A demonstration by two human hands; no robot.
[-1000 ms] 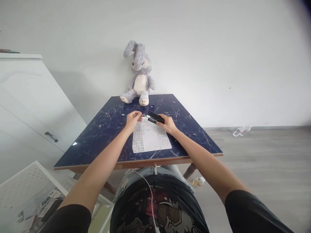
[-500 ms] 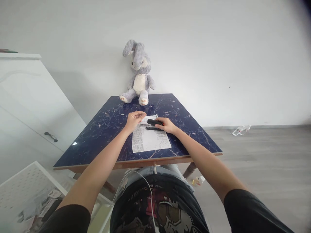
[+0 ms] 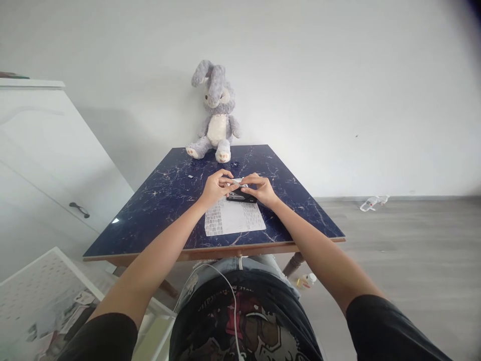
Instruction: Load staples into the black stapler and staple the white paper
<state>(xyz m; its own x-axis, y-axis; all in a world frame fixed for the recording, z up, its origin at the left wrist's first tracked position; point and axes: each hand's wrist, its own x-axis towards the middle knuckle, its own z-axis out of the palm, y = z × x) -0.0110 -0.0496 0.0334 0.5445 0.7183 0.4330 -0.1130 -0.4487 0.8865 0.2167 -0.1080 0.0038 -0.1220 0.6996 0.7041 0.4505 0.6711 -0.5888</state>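
My left hand (image 3: 218, 187) and my right hand (image 3: 260, 189) meet over the table, fingertips pinched together. Between them is a thin silvery strip (image 3: 236, 184) that looks like a strip of staples. Just below the fingers a black stapler (image 3: 242, 197) rests on a printed sheet of paper (image 3: 233, 220). The fingers hide part of the stapler and the top of the sheet.
A grey plush rabbit (image 3: 217, 118) sits at the back of the dark blue table (image 3: 158, 205), against the wall. A small pale piece (image 3: 190, 176) lies left of the paper. At left stand a white cabinet (image 3: 45, 155) and a white perforated bin (image 3: 33, 291).
My right hand has let go of the stapler and moved up to my left fingertips. The stapler now lies on the paper, and both hands pinch the silvery strip.
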